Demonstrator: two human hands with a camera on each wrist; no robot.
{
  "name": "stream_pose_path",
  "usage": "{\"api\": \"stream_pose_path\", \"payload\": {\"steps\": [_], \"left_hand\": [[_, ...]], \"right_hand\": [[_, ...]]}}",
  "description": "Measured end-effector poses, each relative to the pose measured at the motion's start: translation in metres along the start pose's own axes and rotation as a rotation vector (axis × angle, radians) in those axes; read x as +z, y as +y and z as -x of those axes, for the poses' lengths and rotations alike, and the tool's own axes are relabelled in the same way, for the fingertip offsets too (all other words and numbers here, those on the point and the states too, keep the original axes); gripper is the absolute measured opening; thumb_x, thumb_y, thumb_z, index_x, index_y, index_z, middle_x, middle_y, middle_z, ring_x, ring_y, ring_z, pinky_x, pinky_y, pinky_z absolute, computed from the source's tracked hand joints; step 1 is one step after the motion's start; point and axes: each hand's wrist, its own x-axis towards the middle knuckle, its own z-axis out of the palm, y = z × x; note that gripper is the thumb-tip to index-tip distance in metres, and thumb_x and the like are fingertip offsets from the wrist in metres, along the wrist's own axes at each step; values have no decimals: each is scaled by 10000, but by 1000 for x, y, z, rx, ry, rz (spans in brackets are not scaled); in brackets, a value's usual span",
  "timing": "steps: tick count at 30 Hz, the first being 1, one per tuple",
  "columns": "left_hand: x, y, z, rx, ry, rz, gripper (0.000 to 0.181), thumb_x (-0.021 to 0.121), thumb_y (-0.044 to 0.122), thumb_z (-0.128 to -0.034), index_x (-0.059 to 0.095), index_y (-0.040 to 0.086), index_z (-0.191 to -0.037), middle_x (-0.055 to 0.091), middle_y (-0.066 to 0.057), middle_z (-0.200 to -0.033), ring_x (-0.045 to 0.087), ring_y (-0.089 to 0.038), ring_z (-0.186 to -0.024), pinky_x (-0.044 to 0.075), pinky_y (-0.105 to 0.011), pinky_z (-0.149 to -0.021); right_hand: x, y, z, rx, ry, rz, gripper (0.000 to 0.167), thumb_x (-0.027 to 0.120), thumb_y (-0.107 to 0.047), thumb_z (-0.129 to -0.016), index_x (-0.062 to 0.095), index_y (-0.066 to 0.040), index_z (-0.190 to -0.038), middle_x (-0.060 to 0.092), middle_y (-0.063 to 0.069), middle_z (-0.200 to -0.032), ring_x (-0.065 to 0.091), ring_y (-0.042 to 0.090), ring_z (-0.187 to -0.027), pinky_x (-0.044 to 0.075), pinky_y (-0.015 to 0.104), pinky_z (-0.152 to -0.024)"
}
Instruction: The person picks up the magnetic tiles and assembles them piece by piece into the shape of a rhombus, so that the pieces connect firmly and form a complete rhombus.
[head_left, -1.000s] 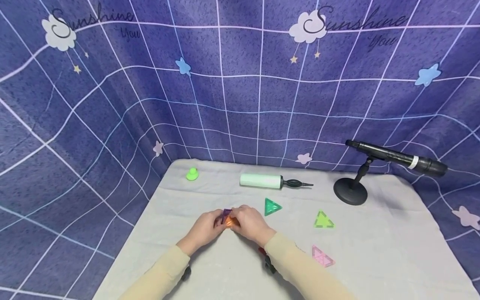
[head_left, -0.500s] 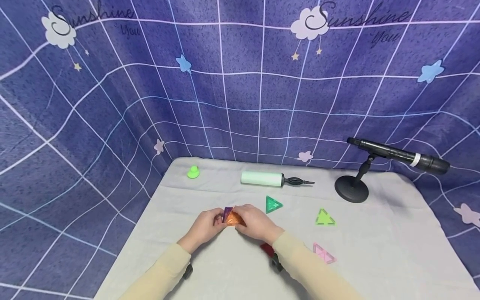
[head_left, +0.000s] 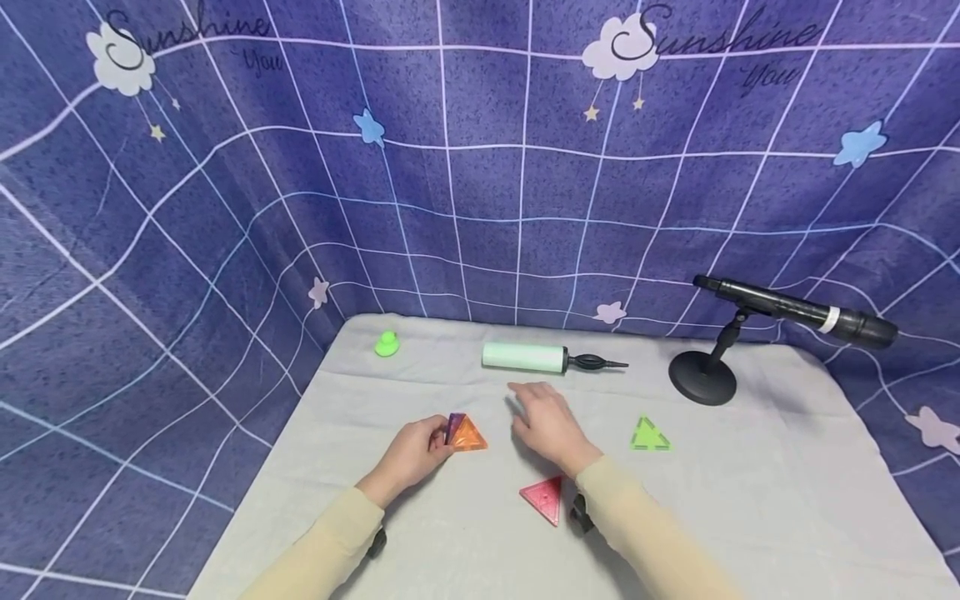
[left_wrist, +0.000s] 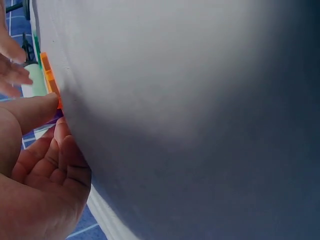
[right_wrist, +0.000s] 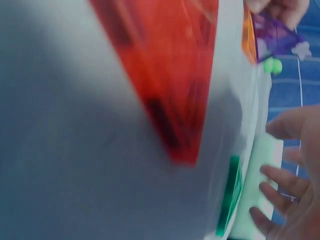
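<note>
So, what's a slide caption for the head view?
Left hand holds orange tile and purple tile; right hand hovers above table.

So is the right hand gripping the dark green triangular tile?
No, the right wrist view shows the right hand spread open, apart from the dark green triangular tile.

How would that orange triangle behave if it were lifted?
The orange triangle is likely stiff, as its edges look straight. It's probably light, being small beside the left hand. It might drag the purple piece along, since their edges seem to meet.
</note>
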Motion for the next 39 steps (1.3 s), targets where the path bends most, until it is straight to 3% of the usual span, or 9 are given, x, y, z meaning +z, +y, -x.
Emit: {"api": "stream_pose_path", "payload": {"steps": [5, 11, 22, 30, 39], "left_hand": [[1, 0, 0, 12, 9, 8, 215, 841, 93, -861, 650, 103, -960, 503, 110, -665, 444, -31, -582, 394, -255, -557], [0, 1, 0, 0, 2, 11, 220, 843, 96, -859, 633, 114, -921, 500, 106, -664, 443, -33, -582, 388, -255, -559], [-1, 2, 0, 13, -2, 4, 249, 838, 106, -868, 590, 122, -854, 486, 102, -656, 424, -33, -571, 375, -254, -555], [-3, 4, 0, 7, -10, 2, 225, 834, 77, -872, 616, 113, -911, 493, 95, -667, 431, -35, -584, 379, -254, -563], [-6, 6, -3, 11, -30, 4, 238, 833, 72, -866, 603, 109, -912, 520, 51, -683, 427, -38, -591, 372, -254, -557]], "right_hand": [[-7, 22, 7, 101, 46, 63, 530, 729, -161, -902, 607, 38, -1378, 639, 217, -1294, 579, 397, -1221, 453, 548, -1042], [-13, 35, 15, 113, 26, 30, 468, 749, -122, -884, 647, 74, -1296, 650, 194, -1177, 617, 376, -1108, 477, 512, -1018], [-17, 41, 19, 78, -4, 17, 386, 828, -79, -873, 695, 66, -1205, 661, 173, -1074, 647, 344, -990, 533, 492, -926], [-23, 44, 15, 109, -61, 12, 378, 853, -82, -855, 712, 79, -1166, 641, 164, -1003, 650, 307, -897, 557, 471, -867], [-28, 46, 14, 185, -112, -21, 440, 859, -116, -853, 699, 68, -1220, 626, 144, -1034, 644, 268, -902, 549, 475, -892]]}}
